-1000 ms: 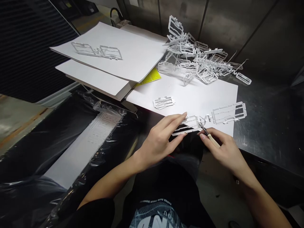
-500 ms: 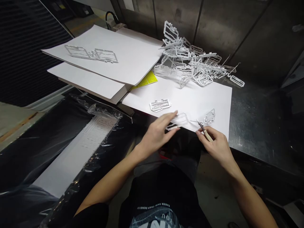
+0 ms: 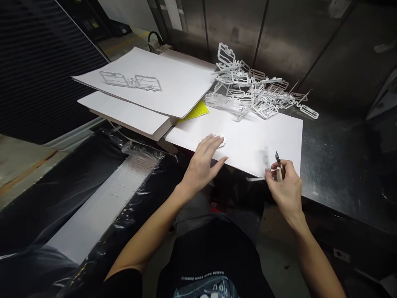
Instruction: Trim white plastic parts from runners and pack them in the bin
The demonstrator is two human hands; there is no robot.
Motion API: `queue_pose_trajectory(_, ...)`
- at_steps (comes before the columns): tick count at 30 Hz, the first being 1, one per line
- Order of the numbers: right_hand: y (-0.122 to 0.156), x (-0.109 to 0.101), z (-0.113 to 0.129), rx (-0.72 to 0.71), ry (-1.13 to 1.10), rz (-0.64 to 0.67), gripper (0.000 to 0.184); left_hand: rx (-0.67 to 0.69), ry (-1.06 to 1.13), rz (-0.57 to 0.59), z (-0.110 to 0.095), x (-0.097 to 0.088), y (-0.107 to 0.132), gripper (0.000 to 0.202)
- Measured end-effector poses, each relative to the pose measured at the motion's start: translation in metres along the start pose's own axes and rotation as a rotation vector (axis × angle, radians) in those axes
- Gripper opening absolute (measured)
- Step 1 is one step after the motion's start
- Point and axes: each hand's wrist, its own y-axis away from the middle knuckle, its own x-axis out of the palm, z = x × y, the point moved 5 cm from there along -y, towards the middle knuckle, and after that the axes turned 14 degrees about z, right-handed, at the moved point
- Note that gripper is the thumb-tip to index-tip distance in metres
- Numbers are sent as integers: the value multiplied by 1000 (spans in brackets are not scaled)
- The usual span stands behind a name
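Note:
My left hand [image 3: 201, 161] lies over a small stack of white plastic frames [image 3: 222, 141] on the white sheet [image 3: 242, 140]. Its fingers are stretched out with the thumb apart, and they hide most of the stack. A pair of nippers [image 3: 278, 163] with a pale handle and dark jaws points upward in my right hand [image 3: 285, 182]. Beside that thumb and the sheet's front edge is a thin white plastic offcut [image 3: 256, 179], blurred by motion; whether the fingers pinch it is unclear.
A tangled heap of white plastic frames [image 3: 248, 89] stands at the back of the metal bench [image 3: 328, 165]. Stacked white boards [image 3: 173, 66] on the left carry a joined pair of frames [image 3: 132, 80]. A yellow sheet [image 3: 197, 111] shows beneath. Black plastic-lined box [image 3: 89, 194] sits lower left.
My left hand has moved left onto the small stack; the loose frame it held is no longer seen in it. My right hand has drawn slightly right and turned the nippers upright.

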Motion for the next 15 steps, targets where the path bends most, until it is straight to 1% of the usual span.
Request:
queue_pose_trajectory(2, 2, -6, 7, -50, -51, 66, 20, 31, 101, 14, -15, -6, -1, 48)
queue_pose_trajectory(4, 5, -12, 22, -207, -44, 125, 13, 22, 266, 80, -22, -8, -3, 57)
queue_pose_trajectory(6, 8, -16, 41, -445, 7, 196, 8, -10, 461, 241, -25, -4, -8, 77)
queue_pose_trajectory(7, 11, -17, 49, -565, 36, 227, 11, -28, 548, 348, -27, -1, -9, 83)
queue_pose_trajectory(8, 13, -18, 55, -671, 63, 250, 14, -48, 622, 462, -28, 3, -11, 84)
queue_pose_trajectory(10, 17, -20, 62, -819, 103, 267, 19, -84, 731, 682, -32, 9, -11, 69)
queue_pose_trajectory(12, 21, -23, 65, -900, 130, 265, 21, -97, 825, 844, -38, 11, -9, 53)
queue_pose_trajectory(13, 23, -24, 65, -926, 145, 271, 21, -95, 873, 897, -41, 10, -8, 48)
queue_pose_trajectory(14, 26, -25, 65, -944, 166, 281, 21, -93, 916, 924, -44, 9, -8, 46)
queue_pose_trajectory(15, 29, -25, 65, -958, 192, 295, 20, -98, 946, 926, -46, 8, -7, 44)
